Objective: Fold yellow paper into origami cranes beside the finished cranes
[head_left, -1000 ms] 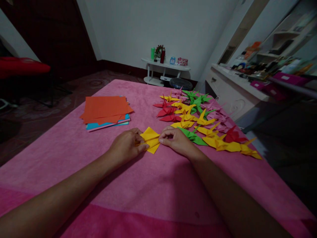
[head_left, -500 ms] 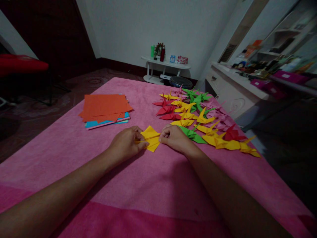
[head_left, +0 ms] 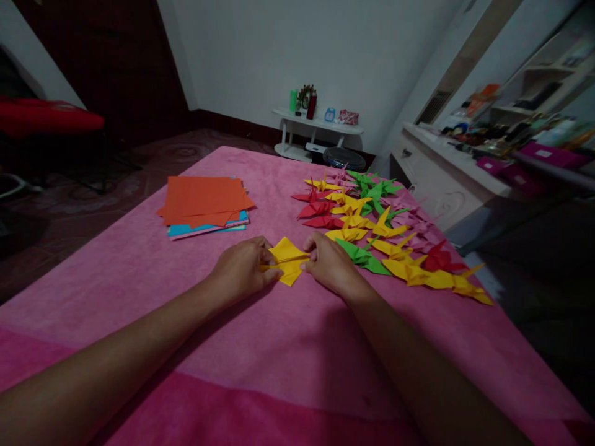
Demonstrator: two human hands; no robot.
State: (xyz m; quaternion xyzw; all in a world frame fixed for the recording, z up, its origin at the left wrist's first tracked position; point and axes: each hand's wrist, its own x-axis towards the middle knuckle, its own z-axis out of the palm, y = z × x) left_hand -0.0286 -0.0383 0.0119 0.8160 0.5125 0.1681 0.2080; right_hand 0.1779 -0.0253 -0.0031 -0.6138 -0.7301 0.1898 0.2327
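A partly folded sheet of yellow origami paper [head_left: 289, 255] lies low over the pink cloth, with creased flaps and a point at top and bottom. My left hand [head_left: 246, 266] pinches its left side between thumb and fingers. On the opposite side, my right hand [head_left: 326, 260] has its thumb and curled fingers at the right edge of the paper, gripping it. Just beyond the right hand sits a green paper crane [head_left: 365, 257], with a yellow paper crane [head_left: 346, 235] behind it.
A stack of coloured paper, orange sheets [head_left: 204, 197] on top, lies at the left. Several red, yellow, green and pink cranes [head_left: 320, 207] crowd the right side of the pink-covered surface [head_left: 260, 347]. Beyond stand a white shelf [head_left: 320, 122] and a cluttered dresser [head_left: 450, 161].
The right thumb and fingers have parted slightly at the paper's right edge, showing more of that corner. The left hand keeps its hold. The whole view has shifted a little.
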